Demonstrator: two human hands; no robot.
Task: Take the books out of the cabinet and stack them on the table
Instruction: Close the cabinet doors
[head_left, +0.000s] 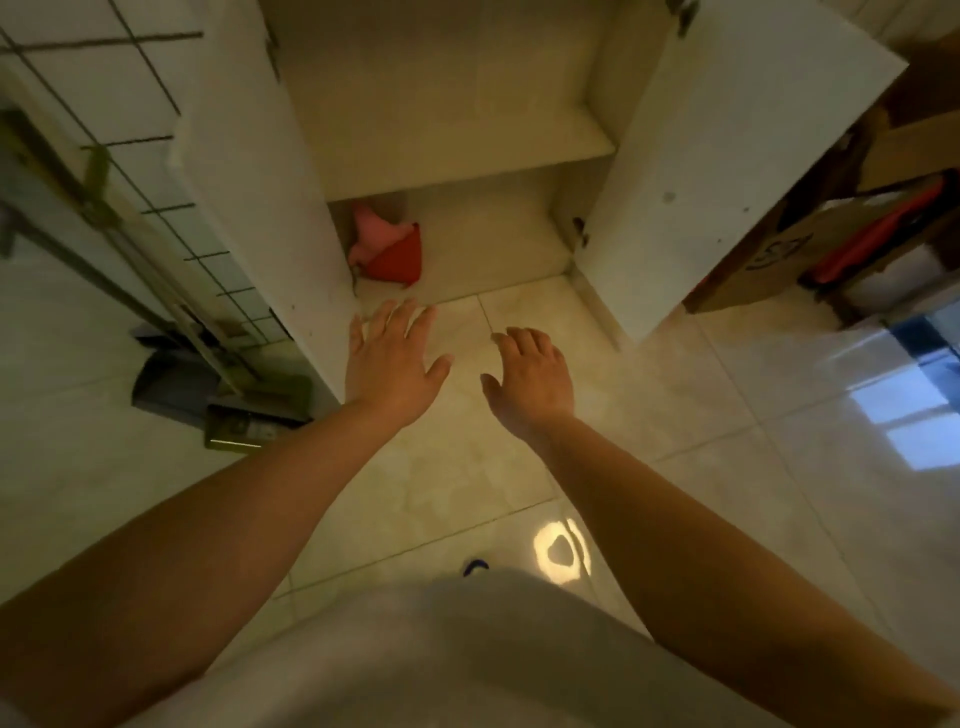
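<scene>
A white cabinet (457, 150) stands in front of me with both doors swung wide. I see no books on its shelves; a pink and red soft item (387, 247) lies in the bottom left corner. My left hand (392, 358) reaches out flat with fingers straight, just in front of the cabinet's bottom edge and beside the left door (249, 171). My right hand (530, 382) hovers over the floor tiles a little nearer to me, fingers loosely bent and holding nothing. No table is in view.
The right door (727, 156) juts out toward cardboard boxes (810, 244) holding red items. At left, a wire grid (119, 130) leans on the wall above a grey dustpan (174, 387) and a green box (244, 428). Glossy floor tiles (675, 441) spread around me.
</scene>
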